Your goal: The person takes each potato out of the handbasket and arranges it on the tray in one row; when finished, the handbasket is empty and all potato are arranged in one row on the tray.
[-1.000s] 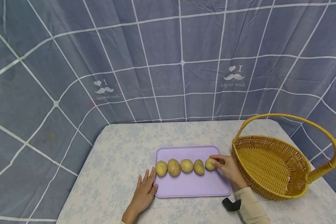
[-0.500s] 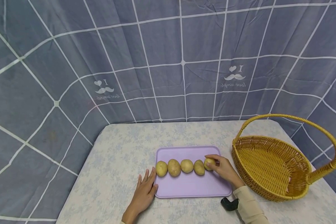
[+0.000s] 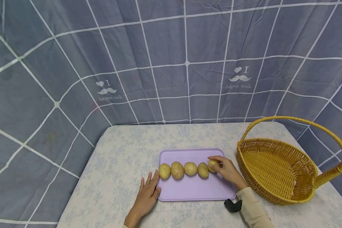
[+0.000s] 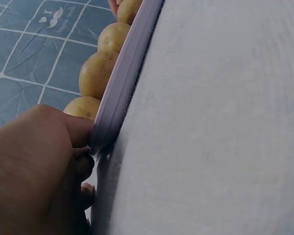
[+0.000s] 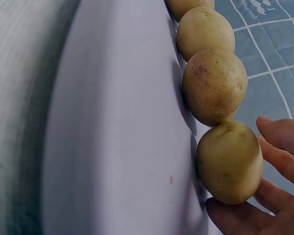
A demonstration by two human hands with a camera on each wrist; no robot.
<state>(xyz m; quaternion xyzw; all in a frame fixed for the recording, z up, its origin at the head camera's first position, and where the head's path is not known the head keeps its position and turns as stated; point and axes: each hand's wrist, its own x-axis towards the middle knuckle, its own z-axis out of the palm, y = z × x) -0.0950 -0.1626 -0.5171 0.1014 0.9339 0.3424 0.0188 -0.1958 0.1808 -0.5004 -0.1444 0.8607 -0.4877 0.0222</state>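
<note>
Several potatoes (image 3: pixel 177 170) lie in a row from left to right on a lilac tray (image 3: pixel 193 191). My right hand (image 3: pixel 230 172) holds the rightmost potato (image 5: pixel 229 162), with the thumb on its near side and the fingers round its far side. That potato touches its neighbour (image 5: pixel 214 87) in the right wrist view. At the tray's left edge rests my left hand (image 3: pixel 145 197), its fingers stretched out and touching the rim. The left wrist view shows the thumb against that rim, close to the leftmost potato (image 4: pixel 83 107).
A yellow wicker basket (image 3: pixel 269 164) with a tall arched handle stands right of the tray. A small pinkish thing shows inside it, too little to identify. A black wrist device (image 3: pixel 233 205) sits by the right sleeve. Behind the pale floral tabletop (image 3: pixel 125 148) hangs a grey-blue checked curtain (image 3: pixel 171 79).
My right hand has slid the rightmost potato a little left, up against its neighbour, and stays on it. The left hand has kept its place on the tray edge.
</note>
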